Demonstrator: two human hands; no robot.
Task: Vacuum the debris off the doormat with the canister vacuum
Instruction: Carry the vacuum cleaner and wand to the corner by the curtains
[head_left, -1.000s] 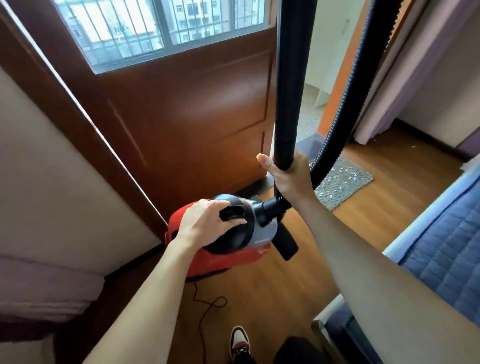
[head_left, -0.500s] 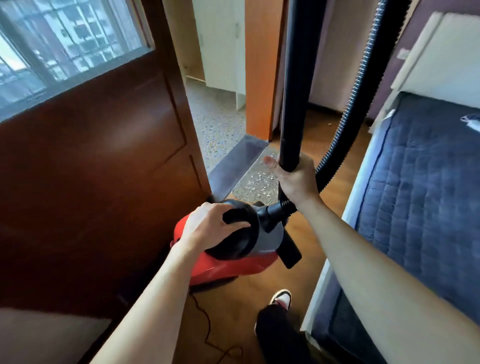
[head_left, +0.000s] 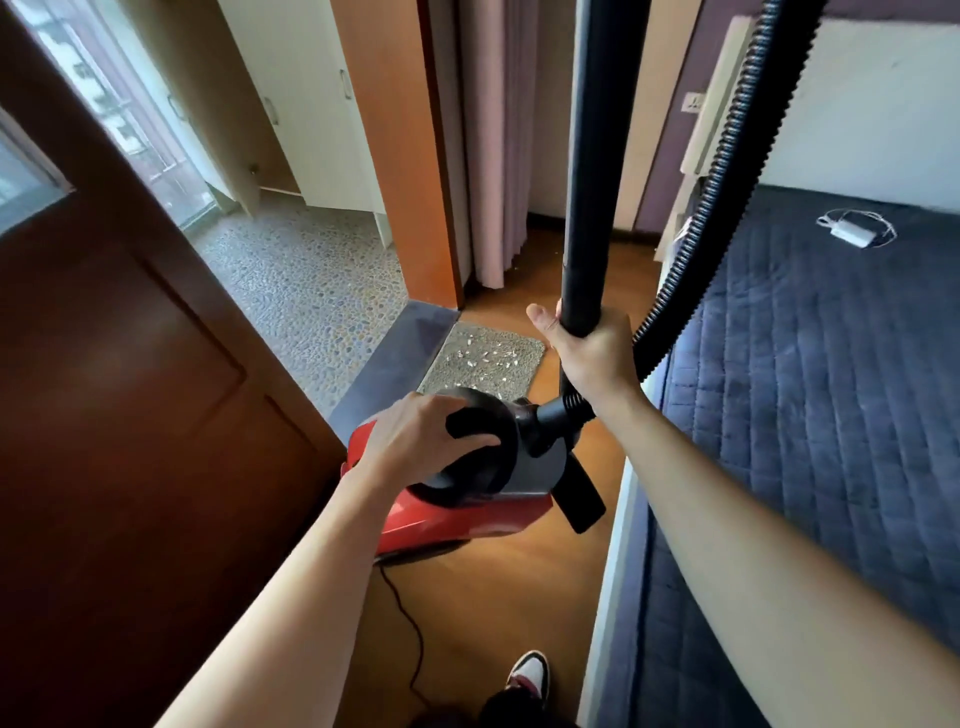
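A red canister vacuum (head_left: 457, 519) with a black and grey top hangs just above the wooden floor in the middle. My left hand (head_left: 415, 441) grips its black carry handle. Above it, my right hand (head_left: 592, 353) grips the upright black wand (head_left: 592, 156). A ribbed black hose (head_left: 727, 156) loops up to the right of the wand. The grey doormat (head_left: 488, 364) lies beyond the vacuum at the doorway, strewn with several pale bits of debris (head_left: 485, 358). The wand's lower end (head_left: 579, 499) sticks out beside the canister.
A dark wooden door (head_left: 130, 441) stands open on the left. A bed with a dark blue quilt (head_left: 810, 405) fills the right, a white charger (head_left: 852, 231) on it. The vacuum's cord (head_left: 410, 623) trails on the floor near my shoe (head_left: 527, 675). Pebble flooring (head_left: 311, 280) lies past the threshold.
The view has swung right and forward: the door has slid to the left, and the doormat and doorway now sit straight ahead. Both hands keep their holds on handle and wand.
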